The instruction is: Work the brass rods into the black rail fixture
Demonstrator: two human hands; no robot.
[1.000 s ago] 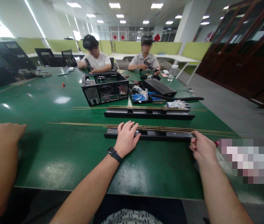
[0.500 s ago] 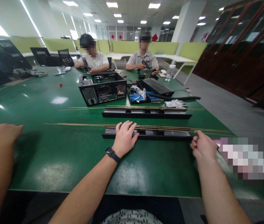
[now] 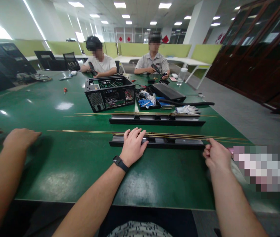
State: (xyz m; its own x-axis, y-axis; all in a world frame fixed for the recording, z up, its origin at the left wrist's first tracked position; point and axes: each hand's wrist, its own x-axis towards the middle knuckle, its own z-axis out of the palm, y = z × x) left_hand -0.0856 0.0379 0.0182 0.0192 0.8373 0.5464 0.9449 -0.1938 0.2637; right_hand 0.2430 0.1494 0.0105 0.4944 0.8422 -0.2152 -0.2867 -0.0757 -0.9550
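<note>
Several thin golden rods (image 3: 164, 134) lie along a long black rail (image 3: 174, 145) under your spread left hand (image 3: 133, 144); your right hand (image 3: 216, 154) curls near the rail's end, hold unclear.

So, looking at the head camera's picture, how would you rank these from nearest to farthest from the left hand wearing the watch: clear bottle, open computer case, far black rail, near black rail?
1. Near black rail: the left hand lies across it.
2. Far black rail: just beyond.
3. Open computer case: behind that, leftward.
4. Clear bottle: farther back, rightward.
</note>
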